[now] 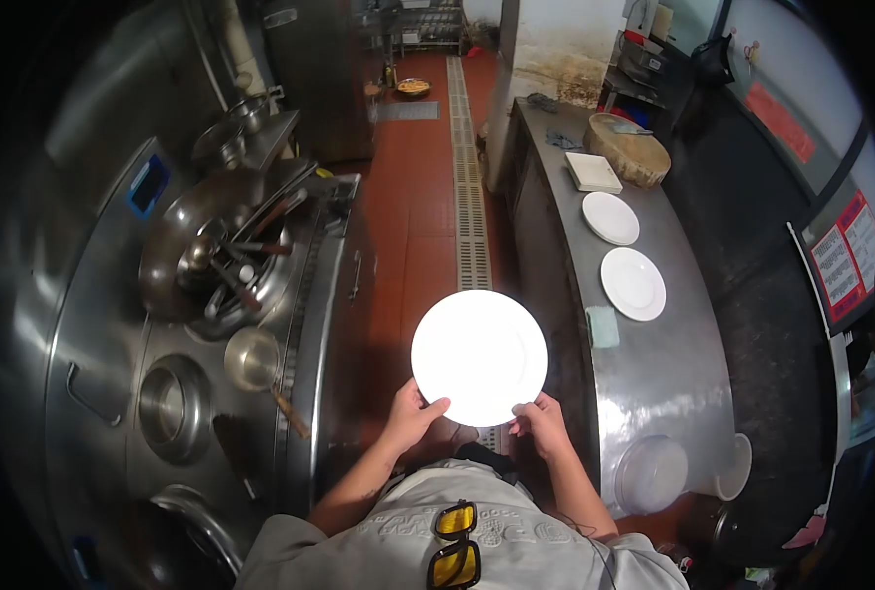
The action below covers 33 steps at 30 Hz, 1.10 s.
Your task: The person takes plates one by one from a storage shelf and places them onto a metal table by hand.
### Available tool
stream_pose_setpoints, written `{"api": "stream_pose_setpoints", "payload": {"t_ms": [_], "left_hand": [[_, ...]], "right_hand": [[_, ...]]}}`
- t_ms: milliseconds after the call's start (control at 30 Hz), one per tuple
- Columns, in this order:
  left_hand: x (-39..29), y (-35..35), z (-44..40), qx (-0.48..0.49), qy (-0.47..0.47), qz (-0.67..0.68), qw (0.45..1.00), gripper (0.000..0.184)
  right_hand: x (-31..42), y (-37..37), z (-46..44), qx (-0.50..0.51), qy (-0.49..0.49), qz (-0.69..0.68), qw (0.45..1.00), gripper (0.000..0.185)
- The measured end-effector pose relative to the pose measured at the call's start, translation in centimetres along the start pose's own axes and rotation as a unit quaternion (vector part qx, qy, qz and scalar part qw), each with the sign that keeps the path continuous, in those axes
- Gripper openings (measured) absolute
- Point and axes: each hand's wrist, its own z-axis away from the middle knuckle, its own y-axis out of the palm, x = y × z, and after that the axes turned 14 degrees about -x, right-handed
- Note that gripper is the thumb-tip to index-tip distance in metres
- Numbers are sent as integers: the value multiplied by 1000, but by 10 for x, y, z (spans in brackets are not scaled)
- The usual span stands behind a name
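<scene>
A round white plate (pixel 480 356) is held out in front of my body, above the floor between the stove and the counter. My left hand (pixel 416 417) grips its lower left rim, the thumb lying on top. At the lower right rim, my right hand (pixel 541 423) holds the same plate, with the thumb over the edge. The fingers under the plate are partly hidden. Two more round white plates, one nearer (pixel 633 284) and one farther (pixel 610 218), rest on the metal counter (pixel 659 383) to the right.
Square white plates (pixel 593 172), a wooden chopping block (pixel 628 149), a folded cloth (pixel 603 326) and a clear round container (pixel 651 473) are on the counter. Left, the stove holds a large wok (pixel 177 236) with utensils and a ladle (pixel 253 359). A drain grate (pixel 470 197) crosses the red floor.
</scene>
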Motion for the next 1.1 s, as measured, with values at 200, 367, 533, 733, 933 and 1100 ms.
{"api": "stream_pose_setpoints", "payload": {"t_ms": [200,367,533,733,933,1100], "left_hand": [[-10,73,-106,44,-28,-5,999,41],[4,144,-169,111,-59,-38,991,40],[14,213,-207,192,-100,-85,973,35],[33,274,-243,295,-144,-129,936,32],[61,328,-292,390,-184,-140,891,32],[81,374,-345,455,-206,-165,851,32]], "right_hand": [[54,-24,-84,-40,-11,-45,998,10],[70,-71,-130,-105,-24,-80,991,8],[72,-113,-140,-195,5,-125,973,9],[62,-142,-145,-284,8,-205,937,10],[62,-154,-167,-373,9,-243,895,7],[71,-159,-204,-437,39,-263,859,11]]}}
